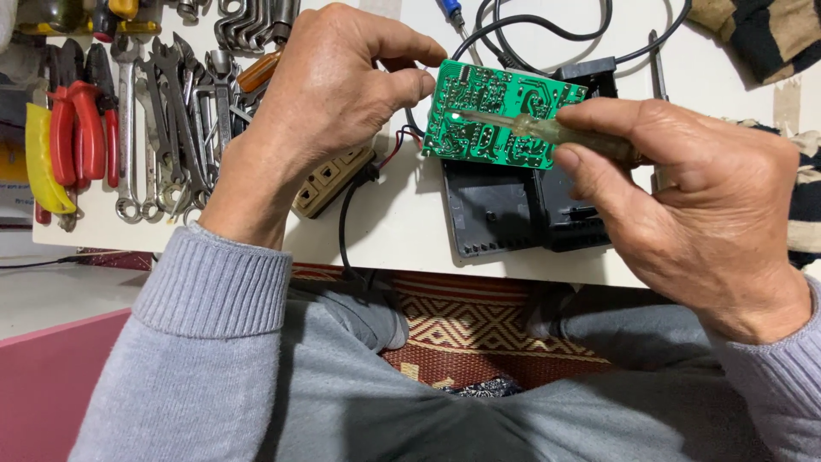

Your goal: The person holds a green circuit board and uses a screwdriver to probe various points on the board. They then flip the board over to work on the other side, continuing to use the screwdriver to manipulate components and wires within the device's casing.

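Gripped in the left hand (329, 94), a green circuit board (500, 115) is pinched by its left edge between thumb and fingers, solder side facing up. It is lifted above a black plastic casing (513, 210) that lies on the white tabletop (402, 227). Closed around a screwdriver (547, 130) with a clear yellowish handle, the right hand (701, 214) lays the tool's tip on the board's surface. Red and black wires (400, 141) hang from the board. Further left (well apart from the board) lie wrenches (171, 120), red-handled pliers (77, 128) and a beige power strip (329, 180).
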